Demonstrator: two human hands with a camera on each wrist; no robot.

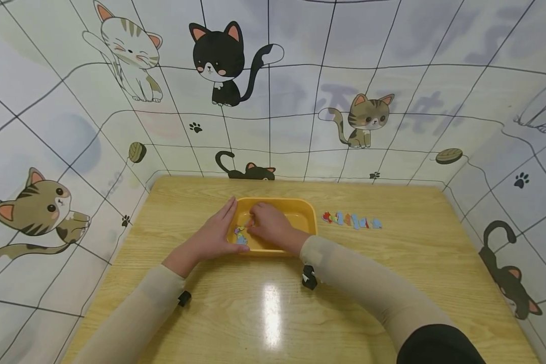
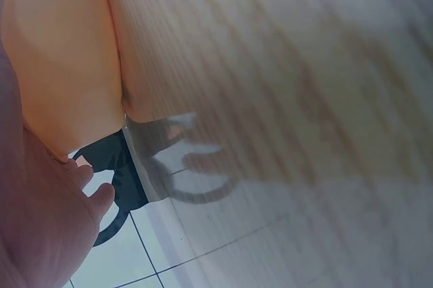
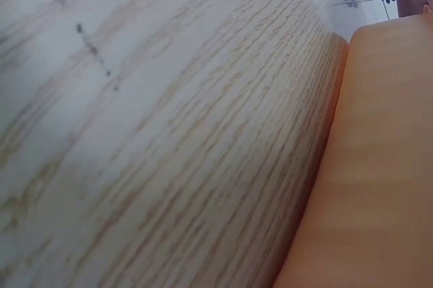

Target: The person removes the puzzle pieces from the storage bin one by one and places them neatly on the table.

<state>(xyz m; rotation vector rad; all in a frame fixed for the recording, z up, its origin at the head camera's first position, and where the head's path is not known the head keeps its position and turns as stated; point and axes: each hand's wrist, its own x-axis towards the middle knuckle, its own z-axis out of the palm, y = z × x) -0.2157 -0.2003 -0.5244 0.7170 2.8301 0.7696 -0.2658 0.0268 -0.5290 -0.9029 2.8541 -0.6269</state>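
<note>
A yellow plastic tray [image 1: 300, 206] lies on the wooden table. My left hand [image 1: 211, 235] rests along its left side, fingers straight against the rim and thumb spread toward the near corner. Inside the tray, my right hand [image 1: 272, 226] reaches over the left half with its fingers bent downward. Small colourful flat pieces [image 1: 241, 238], blue and yellow among them, lie in the tray between the two hands. A tiny bit of something shows at the right fingertips, but whether they pinch it is unclear. In the left wrist view, the left hand [image 2: 44, 213] touches the orange-looking tray wall [image 2: 64, 51].
Right of the tray, a row of several small flat pieces [image 1: 352, 220] in red, blue and orange lies on the table [image 1: 218, 313]. Cat-printed walls [image 1: 296, 91] enclose the table at the back and both sides.
</note>
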